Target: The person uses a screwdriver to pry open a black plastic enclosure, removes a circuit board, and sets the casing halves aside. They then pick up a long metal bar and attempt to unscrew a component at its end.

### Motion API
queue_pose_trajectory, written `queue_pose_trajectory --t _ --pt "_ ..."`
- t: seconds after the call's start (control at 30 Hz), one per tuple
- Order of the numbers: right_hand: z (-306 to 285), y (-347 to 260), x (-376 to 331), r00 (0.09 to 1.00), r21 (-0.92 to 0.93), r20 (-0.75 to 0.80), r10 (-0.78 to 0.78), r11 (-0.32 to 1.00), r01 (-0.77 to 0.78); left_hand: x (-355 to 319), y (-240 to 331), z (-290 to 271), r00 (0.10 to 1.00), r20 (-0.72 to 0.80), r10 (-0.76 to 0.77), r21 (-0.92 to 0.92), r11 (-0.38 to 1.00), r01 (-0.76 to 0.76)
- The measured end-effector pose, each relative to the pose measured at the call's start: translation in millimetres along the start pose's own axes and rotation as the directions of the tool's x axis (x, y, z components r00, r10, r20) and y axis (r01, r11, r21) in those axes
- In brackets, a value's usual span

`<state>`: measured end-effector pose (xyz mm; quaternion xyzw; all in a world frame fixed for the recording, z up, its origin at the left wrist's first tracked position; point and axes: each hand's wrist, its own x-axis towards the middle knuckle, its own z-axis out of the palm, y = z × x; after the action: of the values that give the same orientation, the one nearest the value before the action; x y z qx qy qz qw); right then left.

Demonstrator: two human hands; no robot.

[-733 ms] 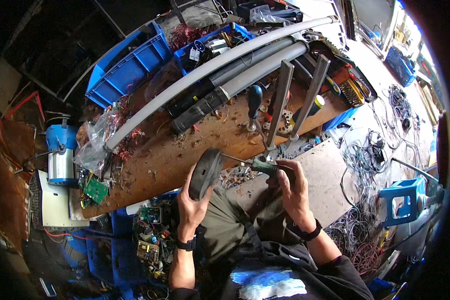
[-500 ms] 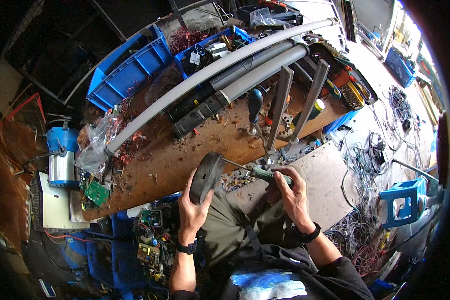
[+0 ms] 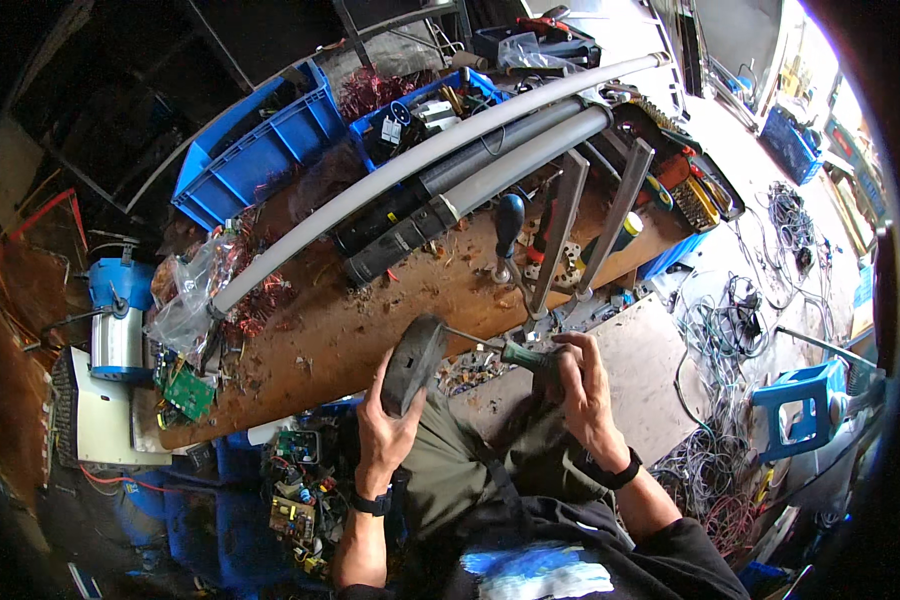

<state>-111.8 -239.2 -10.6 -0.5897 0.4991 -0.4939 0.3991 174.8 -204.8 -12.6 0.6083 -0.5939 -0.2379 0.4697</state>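
A brown bench [image 3: 410, 290] runs obliquely across the view, strewn with small scraps. Along its far half lies a long white tube [image 3: 400, 165], with a shorter grey tube [image 3: 535, 155] beside it, nearer the bench's middle. A grey board [image 3: 650, 360] lies off the bench's near edge, toward the right end. A blue crate [image 3: 270, 155] sits at the bench's far side, toward the left; whether it rests on the wood I cannot tell. A blue stool [image 3: 826, 395] is well apart from the bench's right end, and a blue and silver canister [image 3: 118, 340] is just beyond the left end. Two metal bars [image 3: 560, 235] stand up at the near edge.

Both hands are on the person's side of the bench. The left hand [image 3: 385, 435] grips a dark disc [image 3: 415, 365] by its lower part, fingers along the left face and thumb on the right. The disc is tilted on edge, in front of the bench's near edge, between the hands but well apart from the right hand [image 3: 588, 400]. That one has thumb and fingers closed about the handle end of a green screwdriver [image 3: 518, 354], whose shaft reaches the disc's upper right side; the tip's exact seat cannot be made out.
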Motion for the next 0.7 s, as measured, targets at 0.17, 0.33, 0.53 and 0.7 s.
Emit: queue_pose_trajectory --t 0.17,0.33,0.53,0.7 --pt "13 -7 -8 0.994 0.201 -0.112 -0.006 0.979 0.028 -2 -5 0 1.000 -0.011 0.005 -0.054 0.999 -0.005" --pt "13 -3 -14 0.969 0.275 -0.025 0.246 0.934 -0.230 0 -8 0 0.998 -0.022 0.051 0.011 0.999 -0.050" --pt "16 9 -14 0.988 0.200 -0.144 0.053 0.980 -0.023 -5 -5 -6 0.999 0.044 0.018 0.016 1.000 -0.019" --pt "8 -5 -12 0.989 -0.003 -0.133 0.071 0.997 -0.072 -2 -4 -7 0.989 -0.016 0.150 0.051 0.988 -0.149"
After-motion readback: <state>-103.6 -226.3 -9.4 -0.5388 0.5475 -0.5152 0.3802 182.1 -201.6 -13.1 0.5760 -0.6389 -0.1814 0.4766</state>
